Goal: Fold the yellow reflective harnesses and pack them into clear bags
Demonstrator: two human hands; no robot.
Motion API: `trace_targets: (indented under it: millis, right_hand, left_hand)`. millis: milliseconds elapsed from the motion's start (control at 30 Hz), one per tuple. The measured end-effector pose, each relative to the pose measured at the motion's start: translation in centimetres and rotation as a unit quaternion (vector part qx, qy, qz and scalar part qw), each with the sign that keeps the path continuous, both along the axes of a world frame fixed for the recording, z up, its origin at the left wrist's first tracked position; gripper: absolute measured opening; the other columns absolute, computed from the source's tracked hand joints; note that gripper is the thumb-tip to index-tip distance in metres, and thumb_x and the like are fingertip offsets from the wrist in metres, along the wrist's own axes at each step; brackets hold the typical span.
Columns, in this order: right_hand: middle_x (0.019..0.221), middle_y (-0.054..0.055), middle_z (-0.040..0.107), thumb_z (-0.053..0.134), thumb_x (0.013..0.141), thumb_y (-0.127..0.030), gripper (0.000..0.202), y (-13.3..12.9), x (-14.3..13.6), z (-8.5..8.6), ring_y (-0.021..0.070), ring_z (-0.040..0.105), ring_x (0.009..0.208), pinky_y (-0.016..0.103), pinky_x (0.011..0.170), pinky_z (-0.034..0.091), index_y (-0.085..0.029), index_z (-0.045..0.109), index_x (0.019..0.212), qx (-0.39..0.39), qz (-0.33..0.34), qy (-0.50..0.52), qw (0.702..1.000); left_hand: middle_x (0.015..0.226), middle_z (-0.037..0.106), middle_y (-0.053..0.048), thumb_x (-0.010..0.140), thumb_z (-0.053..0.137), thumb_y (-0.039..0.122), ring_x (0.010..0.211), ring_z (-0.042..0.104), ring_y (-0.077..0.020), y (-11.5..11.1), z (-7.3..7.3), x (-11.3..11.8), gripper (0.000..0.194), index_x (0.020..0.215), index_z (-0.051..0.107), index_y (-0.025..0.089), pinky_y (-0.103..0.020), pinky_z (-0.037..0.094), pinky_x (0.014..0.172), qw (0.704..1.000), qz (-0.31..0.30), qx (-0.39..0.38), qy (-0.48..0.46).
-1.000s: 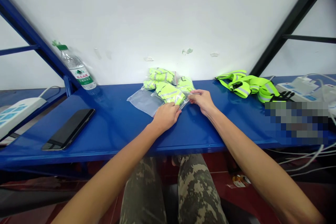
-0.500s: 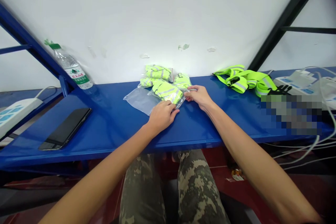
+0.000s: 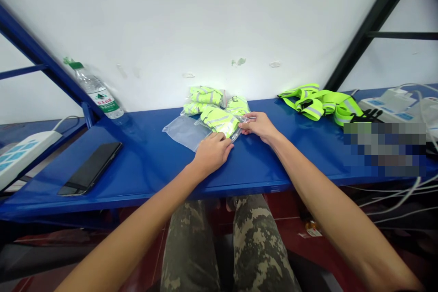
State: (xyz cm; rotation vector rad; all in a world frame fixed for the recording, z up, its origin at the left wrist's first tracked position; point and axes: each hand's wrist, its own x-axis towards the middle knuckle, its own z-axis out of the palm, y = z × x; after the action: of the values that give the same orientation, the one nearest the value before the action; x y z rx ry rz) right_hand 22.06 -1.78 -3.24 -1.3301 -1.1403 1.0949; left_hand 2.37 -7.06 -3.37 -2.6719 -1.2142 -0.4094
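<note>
A clear plastic bag (image 3: 236, 134) with a folded neon-yellow reflective strap (image 3: 219, 118) inside lies on the blue table. My left hand (image 3: 213, 150) presses its curled fingers on the bag's near edge. Thumb and fingers of my right hand (image 3: 257, 126) pinch the bag's right edge. Beneath and left of it rests a flat clear bag (image 3: 185, 131). Just behind, against the wall, are more bagged yellow straps (image 3: 206, 96), and another yellow bundle (image 3: 238, 104) sits behind my right fingers.
Loose yellow reflective straps (image 3: 321, 104) with black buckles lie at the right. Beyond them are a white power strip (image 3: 383, 106) and cables. On the left are a black phone (image 3: 91, 169), a water bottle (image 3: 99, 93) leaning on the wall, and another power strip (image 3: 30, 153).
The view has shifted slightly, moving the phone and bottle a little right in the picture. Both hands stay at the same bag with almost no movement.
</note>
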Motion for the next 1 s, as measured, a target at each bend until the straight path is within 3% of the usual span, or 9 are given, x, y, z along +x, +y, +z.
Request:
trace_targets:
  millis: [167,433,667,867,1000]
  right_hand:
    - [0.054,0.0,0.063,0.071,0.07,0.005,0.051,-0.3,0.2,0.0,0.0138,0.059,0.045,0.023,0.044,0.05,-0.006,0.055,0.116,-0.018,0.061,-0.014,0.998]
    - [0.046,-0.008,0.051,0.063,0.07,0.005,0.049,-0.3,-0.5,-0.2,0.0081,0.044,0.038,0.018,0.036,0.033,-0.008,0.055,0.116,0.017,0.036,-0.079,0.996]
    - [0.051,-0.007,0.057,0.069,0.07,-0.004,0.075,-0.7,0.0,0.0,0.013,0.053,0.041,0.021,0.041,0.042,-0.008,0.036,0.137,-0.002,0.083,-0.076,0.994]
    - [0.052,-0.009,0.053,0.066,0.066,0.0,0.066,-0.7,-0.8,-0.1,0.0087,0.047,0.042,0.019,0.041,0.038,-0.013,0.048,0.128,0.019,0.058,-0.107,0.992]
    - [0.057,-0.008,0.056,0.067,0.064,-0.002,0.074,-0.8,-1.1,-0.3,0.0094,0.048,0.044,0.02,0.043,0.04,-0.013,0.044,0.133,0.026,0.037,-0.101,0.994]
  left_hand:
    - [0.103,0.065,-0.009,0.102,0.04,0.034,0.096,0.06,-0.0235,-0.1,0.0,0.1,0.031,0.101,0.066,0.017,-0.036,0.047,0.082,0.999,-0.006,0.017,0.028]
    - [0.103,0.066,-0.01,0.101,0.042,0.038,0.098,0.06,-0.0246,-0.3,-0.6,0.0,0.034,0.101,0.067,0.015,-0.037,0.047,0.084,1.0,0.013,0.011,-0.011]
    - [0.106,0.064,-0.009,0.103,0.037,0.036,0.099,0.058,-0.0233,-0.2,-0.3,0.1,0.035,0.102,0.067,0.018,-0.036,0.046,0.084,0.999,-0.007,0.019,0.03]
    - [0.103,0.064,-0.009,0.102,0.037,0.035,0.098,0.058,-0.0237,-0.3,-0.8,0.1,0.034,0.105,0.066,0.017,-0.037,0.045,0.085,0.999,0.001,0.035,0.0]
    - [0.106,0.064,-0.01,0.102,0.038,0.037,0.099,0.057,-0.0243,-0.2,-0.6,0.2,0.036,0.109,0.068,0.018,-0.037,0.044,0.084,1.0,-0.003,0.022,-0.009]
